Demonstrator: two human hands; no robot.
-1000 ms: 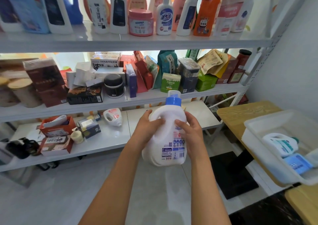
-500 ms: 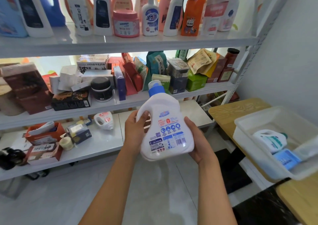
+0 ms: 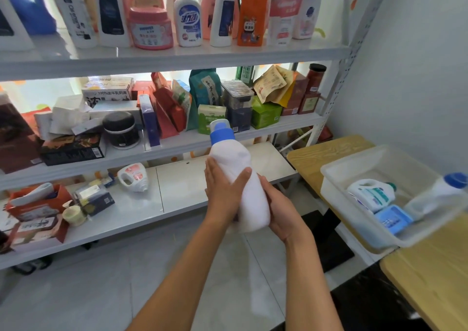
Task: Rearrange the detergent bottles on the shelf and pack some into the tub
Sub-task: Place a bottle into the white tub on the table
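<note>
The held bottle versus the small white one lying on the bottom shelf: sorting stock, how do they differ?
The held bottle is larger, blue-capped and gripped by both hands; the small bottle lies on its side on the bottom shelf, untouched, with pink-red label marks. Both have white bodies.

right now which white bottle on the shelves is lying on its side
The small white handled bottle with pink label on the bottom shelf, left of the hands. It lies tipped over; the top-shelf bottles stand upright.
</note>
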